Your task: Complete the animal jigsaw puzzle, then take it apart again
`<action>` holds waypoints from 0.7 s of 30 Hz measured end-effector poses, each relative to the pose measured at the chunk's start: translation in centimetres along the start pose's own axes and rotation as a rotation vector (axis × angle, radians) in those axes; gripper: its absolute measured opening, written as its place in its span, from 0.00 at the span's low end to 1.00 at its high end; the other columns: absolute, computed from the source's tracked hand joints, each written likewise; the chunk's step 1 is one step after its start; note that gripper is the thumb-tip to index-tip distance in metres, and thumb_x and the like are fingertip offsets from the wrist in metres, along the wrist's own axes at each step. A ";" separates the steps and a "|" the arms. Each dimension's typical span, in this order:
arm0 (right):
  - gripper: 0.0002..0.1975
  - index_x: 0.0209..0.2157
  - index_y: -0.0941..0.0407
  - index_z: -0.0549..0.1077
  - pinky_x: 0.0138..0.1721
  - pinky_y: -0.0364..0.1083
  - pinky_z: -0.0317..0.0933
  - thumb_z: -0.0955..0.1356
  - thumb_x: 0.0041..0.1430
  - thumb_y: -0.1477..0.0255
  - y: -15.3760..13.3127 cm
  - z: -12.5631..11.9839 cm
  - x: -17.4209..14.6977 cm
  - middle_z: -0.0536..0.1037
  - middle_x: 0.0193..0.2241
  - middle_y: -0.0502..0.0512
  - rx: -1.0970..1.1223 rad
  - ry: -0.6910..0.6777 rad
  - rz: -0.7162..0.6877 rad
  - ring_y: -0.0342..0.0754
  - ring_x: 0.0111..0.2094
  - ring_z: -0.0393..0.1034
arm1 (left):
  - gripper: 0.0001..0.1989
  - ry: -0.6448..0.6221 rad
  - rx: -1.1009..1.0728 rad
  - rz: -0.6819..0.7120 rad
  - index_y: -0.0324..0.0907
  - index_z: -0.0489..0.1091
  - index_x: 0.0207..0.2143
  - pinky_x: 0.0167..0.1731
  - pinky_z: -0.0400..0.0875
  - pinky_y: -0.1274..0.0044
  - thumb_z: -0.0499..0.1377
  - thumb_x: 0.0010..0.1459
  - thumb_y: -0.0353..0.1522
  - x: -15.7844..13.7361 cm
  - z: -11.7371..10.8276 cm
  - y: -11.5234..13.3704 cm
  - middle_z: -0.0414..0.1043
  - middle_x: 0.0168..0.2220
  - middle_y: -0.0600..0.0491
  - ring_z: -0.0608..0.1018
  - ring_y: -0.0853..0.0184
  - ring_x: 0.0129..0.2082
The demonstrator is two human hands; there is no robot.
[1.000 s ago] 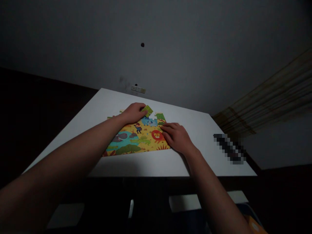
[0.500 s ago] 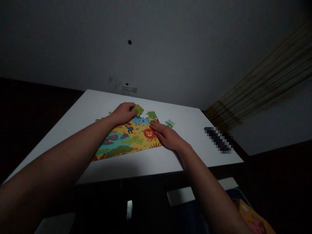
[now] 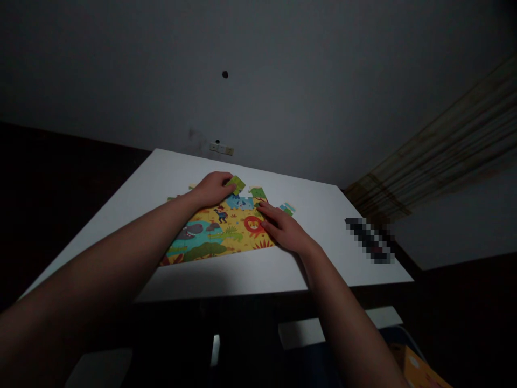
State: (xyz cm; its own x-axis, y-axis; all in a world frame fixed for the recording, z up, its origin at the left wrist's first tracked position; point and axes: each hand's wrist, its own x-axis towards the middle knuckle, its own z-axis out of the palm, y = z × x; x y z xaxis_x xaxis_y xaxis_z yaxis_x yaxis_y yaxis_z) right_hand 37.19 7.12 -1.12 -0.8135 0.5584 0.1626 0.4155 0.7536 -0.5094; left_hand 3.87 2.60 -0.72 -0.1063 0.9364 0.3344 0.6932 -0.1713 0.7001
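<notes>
A partly joined jigsaw puzzle (image 3: 226, 234) with a lion, hippo, crocodile and elephant lies on the white table. Over its far edge, my left hand (image 3: 214, 188) pinches a green puzzle piece (image 3: 237, 184) between thumb and fingers. The piece is tilted and sits left of a gap in the top row. My right hand (image 3: 283, 226) rests on the puzzle's right edge beside the lion, fingers stretched and apart, gripping nothing. Just past that hand lies a loose blue-and-green puzzle piece (image 3: 287, 208), partly covered by it. My left forearm hides the puzzle's left side.
The white table (image 3: 323, 253) ends close in front of me. A blurred dark object (image 3: 369, 240) lies near its right edge. An orange box (image 3: 420, 369) stands low at the right. Beyond the table are a wall with sockets (image 3: 222, 149) and a curtain (image 3: 436, 145).
The whole view has shifted slightly, so everything appears a little further right. My right hand's fingers have spread and it covers more of the loose piece. The left hand keeps its pinch.
</notes>
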 end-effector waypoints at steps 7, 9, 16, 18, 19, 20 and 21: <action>0.21 0.66 0.43 0.86 0.80 0.71 0.64 0.72 0.75 0.62 1.1 -0.4 -0.4 0.83 0.71 0.57 0.005 0.221 0.003 0.66 0.75 0.74 | 0.10 0.004 0.011 0.013 0.47 0.75 0.32 0.41 0.65 0.65 0.64 0.68 0.38 -0.1 0.1 0.3 0.75 0.30 0.50 0.74 0.58 0.34; 0.20 0.62 0.46 0.88 0.76 0.71 0.68 0.73 0.76 0.59 0.8 -0.3 -0.4 0.85 0.67 0.62 -0.028 0.209 -0.039 0.67 0.70 0.78 | 0.10 -0.002 0.016 0.012 0.47 0.74 0.31 0.41 0.64 0.65 0.64 0.68 0.37 -0.1 0.0 0.4 0.76 0.30 0.50 0.74 0.59 0.34; 0.18 0.59 0.48 0.90 0.69 0.69 0.73 0.73 0.76 0.60 0.2 -0.6 -0.3 0.88 0.61 0.63 -0.108 0.193 -0.066 0.67 0.64 0.81 | 0.12 -0.020 0.034 0.000 0.46 0.74 0.32 0.39 0.63 0.67 0.62 0.68 0.40 -0.1 0.0 0.5 0.74 0.29 0.52 0.74 0.58 0.34; 0.17 0.58 0.48 0.90 0.69 0.69 0.73 0.73 0.76 0.59 0.3 -0.6 -0.3 0.88 0.60 0.63 -0.091 0.190 -0.074 0.66 0.63 0.82 | 0.11 -0.019 0.047 -0.009 0.46 0.75 0.32 0.40 0.64 0.67 0.63 0.68 0.40 0.0 0.0 0.4 0.75 0.30 0.52 0.74 0.58 0.34; 0.17 0.58 0.48 0.90 0.69 0.69 0.73 0.73 0.76 0.59 0.3 -0.6 -0.3 0.89 0.60 0.63 -0.081 0.190 -0.071 0.66 0.62 0.82 | 0.11 -0.018 0.051 -0.013 0.46 0.75 0.33 0.40 0.64 0.67 0.63 0.68 0.40 0.0 0.0 0.4 0.75 0.30 0.52 0.74 0.58 0.34; 0.17 0.58 0.48 0.90 0.68 0.69 0.73 0.73 0.76 0.59 0.3 -0.7 -0.3 0.89 0.59 0.63 -0.073 0.188 -0.062 0.66 0.62 0.83 | 0.11 -0.017 0.053 -0.015 0.45 0.76 0.33 0.40 0.64 0.67 0.63 0.68 0.40 0.0 0.0 0.4 0.75 0.30 0.52 0.74 0.58 0.34; 0.16 0.57 0.48 0.90 0.68 0.69 0.73 0.74 0.76 0.58 0.3 -0.7 -0.3 0.89 0.59 0.62 -0.072 0.188 -0.048 0.65 0.61 0.83 | 0.11 -0.017 0.053 -0.014 0.45 0.76 0.34 0.40 0.64 0.67 0.63 0.69 0.40 0.0 0.0 0.3 0.76 0.31 0.52 0.75 0.59 0.34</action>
State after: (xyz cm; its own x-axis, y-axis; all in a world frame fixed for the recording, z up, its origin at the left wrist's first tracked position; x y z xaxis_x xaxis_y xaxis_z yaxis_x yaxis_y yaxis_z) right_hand 37.83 7.38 -0.72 -0.7457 0.5712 0.3431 0.4116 0.7998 -0.4370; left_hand 4.14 2.55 -0.52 -0.1051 0.9437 0.3137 0.7286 -0.1416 0.6701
